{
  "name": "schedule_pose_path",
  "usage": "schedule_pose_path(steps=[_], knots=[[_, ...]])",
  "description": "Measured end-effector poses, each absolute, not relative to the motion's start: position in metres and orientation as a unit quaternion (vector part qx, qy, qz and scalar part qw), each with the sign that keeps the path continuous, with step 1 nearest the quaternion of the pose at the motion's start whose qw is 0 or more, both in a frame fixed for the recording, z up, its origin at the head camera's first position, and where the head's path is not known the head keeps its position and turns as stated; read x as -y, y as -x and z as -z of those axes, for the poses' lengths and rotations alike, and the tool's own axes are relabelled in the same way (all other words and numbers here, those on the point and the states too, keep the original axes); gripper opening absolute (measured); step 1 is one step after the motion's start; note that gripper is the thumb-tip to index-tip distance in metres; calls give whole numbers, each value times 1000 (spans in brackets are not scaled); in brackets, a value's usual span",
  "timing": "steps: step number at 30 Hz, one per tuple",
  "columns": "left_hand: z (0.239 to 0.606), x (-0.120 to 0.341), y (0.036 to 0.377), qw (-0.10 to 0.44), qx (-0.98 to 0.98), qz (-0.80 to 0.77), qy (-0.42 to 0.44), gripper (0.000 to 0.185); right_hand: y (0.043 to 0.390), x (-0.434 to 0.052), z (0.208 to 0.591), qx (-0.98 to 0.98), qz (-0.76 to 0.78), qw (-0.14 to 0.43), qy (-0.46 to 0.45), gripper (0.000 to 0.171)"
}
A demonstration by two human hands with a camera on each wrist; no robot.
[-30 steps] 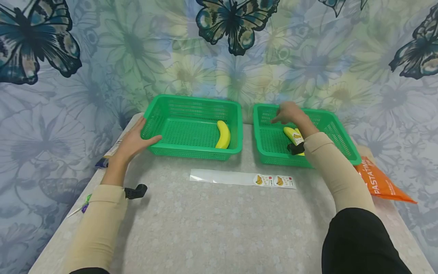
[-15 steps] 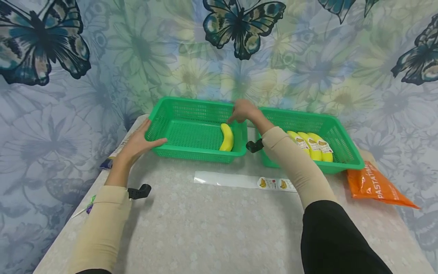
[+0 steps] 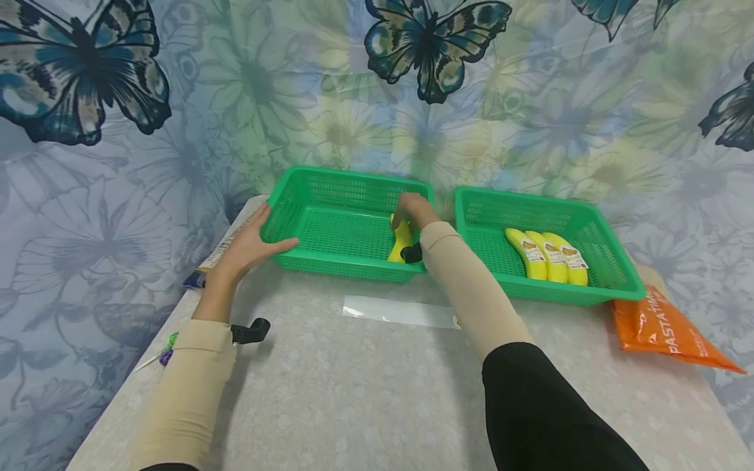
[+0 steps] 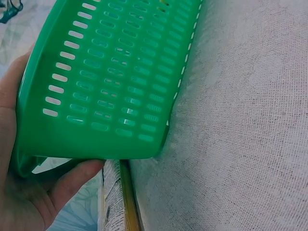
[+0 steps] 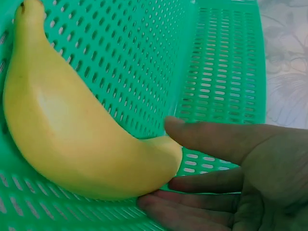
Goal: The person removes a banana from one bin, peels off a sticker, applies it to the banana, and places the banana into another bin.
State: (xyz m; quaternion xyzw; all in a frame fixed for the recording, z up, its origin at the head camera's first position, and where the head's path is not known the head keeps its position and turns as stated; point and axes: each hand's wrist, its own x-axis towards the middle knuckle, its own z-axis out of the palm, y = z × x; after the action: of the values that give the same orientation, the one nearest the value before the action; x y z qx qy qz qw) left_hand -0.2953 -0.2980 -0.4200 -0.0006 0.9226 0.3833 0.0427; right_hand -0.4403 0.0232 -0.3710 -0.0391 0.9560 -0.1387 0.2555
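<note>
An unlabelled yellow banana (image 3: 400, 242) lies at the right end of the left green basket (image 3: 341, 268). My right hand (image 3: 414, 210) reaches down over it. The right wrist view has the thumb above the end of the banana (image 5: 72, 130) and the fingers (image 5: 202, 202) below, extended and not curled round it. At the basket's left end, my left hand (image 3: 247, 247) rests against the corner with fingers and thumb spread. In the left wrist view, the thumb (image 4: 79, 180) lies against the basket's wall (image 4: 96, 137) under the rim; the other fingers are mostly hidden.
A second green basket (image 3: 565, 293) holds several bananas (image 3: 550, 256) with stickers. In front lies a clear strip (image 3: 394, 310), its right part behind my right arm. An orange pasta bag (image 3: 671, 327) is at right; a package (image 3: 200, 271) and a lollipop (image 3: 165, 353) are at left.
My right hand has moved left from the right basket, over the shared edge, and down to the banana in the left basket. My left hand has stayed at the left basket's corner.
</note>
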Motion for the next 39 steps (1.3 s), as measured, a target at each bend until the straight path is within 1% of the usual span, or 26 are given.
schedule_pose_path(steps=[3, 9, 11, 14, 16, 18, 23, 26, 29, 34, 35, 39], knots=[[420, 293, 296, 39, -925, -379, -3, 112, 437, -27, 375, -954, 144, 263, 25, 52], [420, 284, 297, 42, -925, -378, -9, 112, 433, -37, 384, -943, 176, 281, 15, 63], [420, 282, 298, 41, -925, -377, -8, 112, 433, -41, 386, -943, 187, 274, 21, 67], [419, 279, 298, 40, -926, -376, -11, 112, 435, -45, 387, -946, 201, 254, 29, 67], [418, 278, 298, 39, -927, -373, -14, 112, 437, -47, 384, -951, 200, 235, 35, 64], [417, 277, 299, 41, -926, -374, -17, 112, 438, -49, 378, -952, 206, 221, 41, 57], [417, 277, 300, 41, -925, -378, -15, 112, 431, -54, 348, -950, 249, 173, 80, 41], [418, 277, 300, 44, -923, -382, -13, 111, 415, -60, 327, -947, 273, 138, 100, 32], [418, 279, 298, 48, -920, -390, -9, 111, 392, -70, 311, -949, 274, 112, 113, 31], [417, 283, 294, 48, -914, -403, -7, 111, 346, -95, 300, -952, 266, 100, 112, 31], [417, 284, 293, 46, -914, -404, -6, 111, 337, -101, 299, -953, 266, 101, 109, 32], [417, 289, 289, 43, -911, -411, 2, 112, 298, -125, 307, -953, 266, 121, 83, 49]])
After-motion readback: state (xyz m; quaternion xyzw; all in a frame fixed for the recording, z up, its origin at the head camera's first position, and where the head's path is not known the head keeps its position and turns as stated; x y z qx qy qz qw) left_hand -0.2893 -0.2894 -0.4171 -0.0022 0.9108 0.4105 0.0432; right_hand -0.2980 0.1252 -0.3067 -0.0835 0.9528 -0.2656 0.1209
